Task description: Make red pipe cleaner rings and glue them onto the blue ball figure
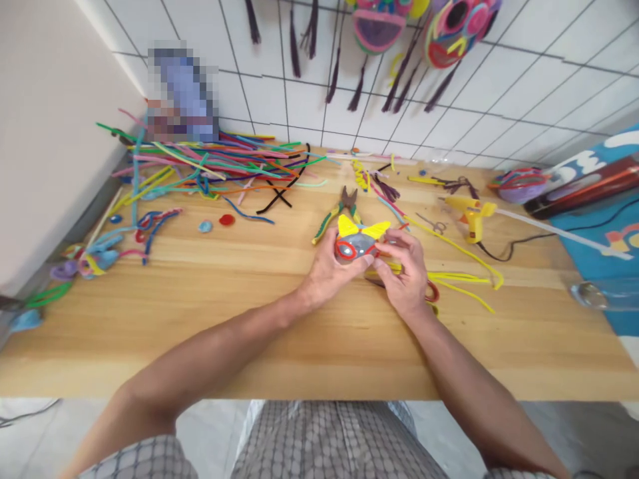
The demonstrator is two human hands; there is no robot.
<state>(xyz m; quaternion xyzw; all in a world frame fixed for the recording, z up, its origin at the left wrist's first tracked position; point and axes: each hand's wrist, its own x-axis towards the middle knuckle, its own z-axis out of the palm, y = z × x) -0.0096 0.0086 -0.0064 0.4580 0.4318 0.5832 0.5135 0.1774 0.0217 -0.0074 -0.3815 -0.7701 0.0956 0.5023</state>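
While loose pipe cleaners point(210, 163) sprawl across the far left of the wooden table point(200, 319), the left hand point(329, 269) curls closed around the left edge of a small grey mask point(358, 241) with red loops and yellow ears, held just above the table's middle. Pliers point(339, 209) lie just behind it. The right hand point(407, 269) pinches its right side with fingers bent. It looks light, soft and easily bent; gripping the firmer edges seems safest. A yellow glue gun point(472, 213) rests further right.
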